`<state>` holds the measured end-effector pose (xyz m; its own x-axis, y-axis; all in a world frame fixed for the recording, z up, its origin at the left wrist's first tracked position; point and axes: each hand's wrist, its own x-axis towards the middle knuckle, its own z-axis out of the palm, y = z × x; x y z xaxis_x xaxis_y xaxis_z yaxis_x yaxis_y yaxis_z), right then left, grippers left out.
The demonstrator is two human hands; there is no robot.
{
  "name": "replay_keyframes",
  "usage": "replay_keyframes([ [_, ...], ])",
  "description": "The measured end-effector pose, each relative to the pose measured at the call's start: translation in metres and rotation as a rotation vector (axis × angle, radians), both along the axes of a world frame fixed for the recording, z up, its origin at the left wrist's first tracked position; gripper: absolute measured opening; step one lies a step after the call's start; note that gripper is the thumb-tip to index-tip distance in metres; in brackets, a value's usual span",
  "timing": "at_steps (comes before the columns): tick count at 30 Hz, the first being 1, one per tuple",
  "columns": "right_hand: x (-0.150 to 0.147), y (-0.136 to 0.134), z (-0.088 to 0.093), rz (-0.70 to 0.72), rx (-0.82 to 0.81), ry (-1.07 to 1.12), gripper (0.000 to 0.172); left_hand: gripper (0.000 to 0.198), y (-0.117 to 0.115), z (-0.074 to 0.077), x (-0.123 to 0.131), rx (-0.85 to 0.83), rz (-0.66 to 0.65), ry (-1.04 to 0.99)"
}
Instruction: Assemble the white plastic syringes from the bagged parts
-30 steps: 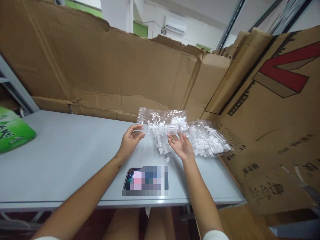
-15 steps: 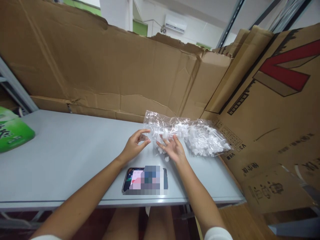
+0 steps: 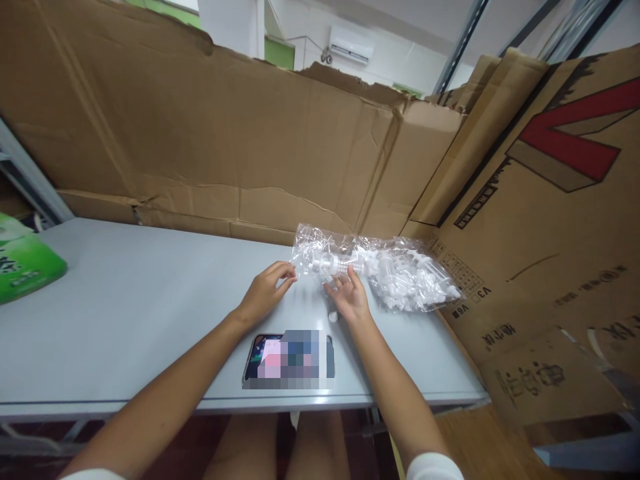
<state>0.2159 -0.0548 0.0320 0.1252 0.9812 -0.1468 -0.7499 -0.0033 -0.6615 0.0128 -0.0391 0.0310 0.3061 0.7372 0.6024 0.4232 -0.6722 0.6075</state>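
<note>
In the head view, my left hand (image 3: 267, 290) has its thumb and fingertips drawn together at the left end of a clear plastic bag (image 3: 306, 243), pinching its edge. A white plastic pump (image 3: 345, 266) with a ribbed, spring-like stem lies sideways there, seemingly inside the clear film. My right hand (image 3: 353, 299) is palm up, its curled fingers against the stem from the near side; the contact is partly hidden. Below the right hand's thumb, a small round white piece (image 3: 333, 317) rests on the table.
A clear bag of several white plastic parts (image 3: 413, 283) lies right of my hands on the grey table (image 3: 150, 313). Near the front edge is a phone (image 3: 255, 360), partly blurred. A green package (image 3: 33, 267) stands far left. Cardboard walls (image 3: 280, 147) rise behind and right.
My left fingertips have closed together at the bag's edge. My right hand's fingers have curled in more, and its thumb has shifted slightly right.
</note>
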Motion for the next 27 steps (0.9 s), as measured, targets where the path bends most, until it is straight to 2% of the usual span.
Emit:
replay_keyframes([
  [7,-0.002,0.003,-0.002,0.005,0.004,-0.009,0.017,0.008,0.000,0.004,0.001,-0.018,0.115,-0.200],
  [15,0.000,0.009,-0.006,0.008,0.015,0.055,0.017,0.016,0.009,-0.001,0.003,-0.374,0.006,-0.455],
  [22,0.002,0.009,-0.006,-0.021,0.069,0.090,0.015,0.016,0.011,-0.004,0.004,-0.650,-0.045,-0.765],
  [24,0.004,0.008,-0.005,-0.015,0.071,0.106,0.015,0.016,0.012,-0.003,0.003,-0.690,-0.037,-0.806],
  [27,0.006,0.007,-0.003,-0.002,0.063,0.110,0.015,0.016,0.011,0.000,0.000,-0.637,-0.001,-0.763],
])
